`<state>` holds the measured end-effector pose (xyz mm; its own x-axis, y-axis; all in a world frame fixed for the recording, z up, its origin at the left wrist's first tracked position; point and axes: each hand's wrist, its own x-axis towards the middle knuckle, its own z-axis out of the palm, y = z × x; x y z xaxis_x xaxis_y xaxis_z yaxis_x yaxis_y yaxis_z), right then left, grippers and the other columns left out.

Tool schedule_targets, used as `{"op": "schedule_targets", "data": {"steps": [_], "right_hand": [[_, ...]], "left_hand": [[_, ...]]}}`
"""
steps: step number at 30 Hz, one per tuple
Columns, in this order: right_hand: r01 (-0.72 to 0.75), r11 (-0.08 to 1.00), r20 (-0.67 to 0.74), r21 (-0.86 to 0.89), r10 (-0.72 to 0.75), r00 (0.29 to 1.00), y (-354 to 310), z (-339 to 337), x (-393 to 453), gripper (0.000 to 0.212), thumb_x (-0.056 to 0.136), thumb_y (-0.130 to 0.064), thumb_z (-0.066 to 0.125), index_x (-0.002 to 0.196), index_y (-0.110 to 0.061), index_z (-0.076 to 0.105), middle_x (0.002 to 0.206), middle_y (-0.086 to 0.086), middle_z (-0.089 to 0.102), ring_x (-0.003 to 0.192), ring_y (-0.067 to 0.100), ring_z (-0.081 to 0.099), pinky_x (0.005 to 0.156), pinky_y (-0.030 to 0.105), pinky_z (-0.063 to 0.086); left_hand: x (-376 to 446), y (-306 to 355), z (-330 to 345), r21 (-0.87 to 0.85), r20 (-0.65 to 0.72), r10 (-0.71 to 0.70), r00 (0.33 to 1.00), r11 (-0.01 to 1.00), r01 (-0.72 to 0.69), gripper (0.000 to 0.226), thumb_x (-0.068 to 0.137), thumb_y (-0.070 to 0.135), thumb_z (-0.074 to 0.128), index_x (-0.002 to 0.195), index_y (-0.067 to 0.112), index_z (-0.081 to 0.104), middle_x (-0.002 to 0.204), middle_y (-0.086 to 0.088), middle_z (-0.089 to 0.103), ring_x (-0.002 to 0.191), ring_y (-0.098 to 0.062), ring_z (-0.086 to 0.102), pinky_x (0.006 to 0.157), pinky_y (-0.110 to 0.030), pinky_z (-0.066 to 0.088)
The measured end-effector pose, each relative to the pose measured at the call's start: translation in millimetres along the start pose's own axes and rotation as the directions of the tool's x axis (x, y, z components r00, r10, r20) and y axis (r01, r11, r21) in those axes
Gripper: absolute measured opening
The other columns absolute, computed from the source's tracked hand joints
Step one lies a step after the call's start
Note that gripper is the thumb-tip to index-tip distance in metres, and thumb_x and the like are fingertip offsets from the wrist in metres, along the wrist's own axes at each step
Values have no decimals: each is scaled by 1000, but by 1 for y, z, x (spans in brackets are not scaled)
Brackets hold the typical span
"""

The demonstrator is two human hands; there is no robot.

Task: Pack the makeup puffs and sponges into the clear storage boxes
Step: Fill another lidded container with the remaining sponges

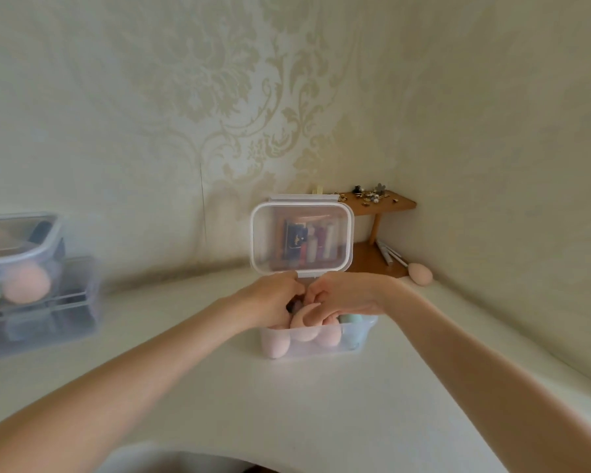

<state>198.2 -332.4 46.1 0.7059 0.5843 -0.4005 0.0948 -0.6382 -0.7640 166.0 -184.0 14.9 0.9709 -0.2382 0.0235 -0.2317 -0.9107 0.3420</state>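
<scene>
You face the open storage box (316,343) on the desk (287,404): sponges (275,346) lie inside it, its lid (301,238) stands behind, stacked boxes (31,288) sit far left, a wooden shelf (379,203) behind right.

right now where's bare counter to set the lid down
Bare counter lies in front of the open box, between the forearms, and between it and the stacked boxes. Crowded: the corner by the wooden stand and loose sponge.
</scene>
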Motion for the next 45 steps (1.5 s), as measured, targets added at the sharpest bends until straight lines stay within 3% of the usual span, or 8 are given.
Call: {"op": "schedule_targets", "data": {"steps": [5, 15, 19, 25, 30, 33, 39, 45], "right_hand": [[136, 646, 23, -751, -180, 983, -1, 25, 19, 26, 92, -12, 39, 67, -18, 42, 68, -3, 38, 80, 17, 39, 65, 15, 29], [15, 973, 111, -228, 10, 994, -21, -16, -11, 29, 90, -19, 60, 106, 4, 65, 82, 6, 68, 68, 13, 59, 67, 17, 49], [137, 984, -398, 112, -82, 914, -5, -67, -16, 15, 93, -7, 52, 87, -1, 65, 76, 12, 70, 61, 16, 58, 58, 18, 51], [-557, 718, -714, -417, 121, 690, 101, -115, 30, 36, 91, -10, 42, 124, -16, 55, 128, 13, 55, 122, 33, 47, 99, 36, 38], [-627, 621, -806, -470, -12, 592, 124, -106, 31, 36, 92, 1, 37, 122, -9, 53, 129, 23, 43, 123, 39, 38, 107, 41, 33], [-408, 860, -858, -305, -63, 509, 93, -109, 18, 22, 92, -7, 45, 112, -9, 53, 121, 21, 44, 110, 40, 49, 90, 40, 43], [265, 958, -477, 106, -185, 859, 16, -92, -26, 36, 81, 4, 66, 109, -13, 49, 98, 11, 61, 67, 19, 62, 70, 30, 58], [144, 985, 320, 92, -166, 933, 12, -48, -22, 20, 89, -1, 57, 104, -11, 63, 101, -2, 69, 94, 9, 66, 81, 19, 55]], "left_hand": [[0, 3, -2, 95, -28, -41, 999, 995, 44, 12, 79, 12, 53, 67, 12, 49, 74, -9, 54, 65, -19, 44, 55, -23, 34], [3, 5, -35, -24, 199, -35, 979, 999, 41, 27, 87, 22, 58, 113, 20, 60, 94, 9, 58, 97, -15, 60, 84, -25, 50], [8, 6, -41, -115, 48, 48, 998, 992, -42, 21, 88, 19, 58, 108, 15, 65, 80, 11, 56, 76, -9, 57, 69, -14, 46], [11, 16, -28, -76, 170, 140, 975, 989, -128, 23, 85, 27, 62, 108, 22, 65, 112, 2, 63, 101, -12, 58, 91, -30, 49], [16, 12, -25, -34, 220, 133, 966, 991, -129, 22, 84, 27, 63, 105, 28, 64, 108, 1, 62, 98, -15, 58, 89, -34, 50], [18, 15, -23, -12, 231, 113, 966, 994, -113, 21, 84, 31, 61, 105, 30, 64, 106, 3, 63, 96, -15, 58, 87, -32, 49], [18, 24, -17, 12, 217, 16, 976, 1000, -19, 24, 82, 44, 60, 91, 23, 67, 79, 12, 63, 74, -8, 60, 69, -23, 48], [7, 23, -14, 26, 218, 16, 976, 999, -22, 23, 71, 47, 51, 74, 26, 59, 82, 6, 64, 79, -17, 61, 76, -34, 52]]}}
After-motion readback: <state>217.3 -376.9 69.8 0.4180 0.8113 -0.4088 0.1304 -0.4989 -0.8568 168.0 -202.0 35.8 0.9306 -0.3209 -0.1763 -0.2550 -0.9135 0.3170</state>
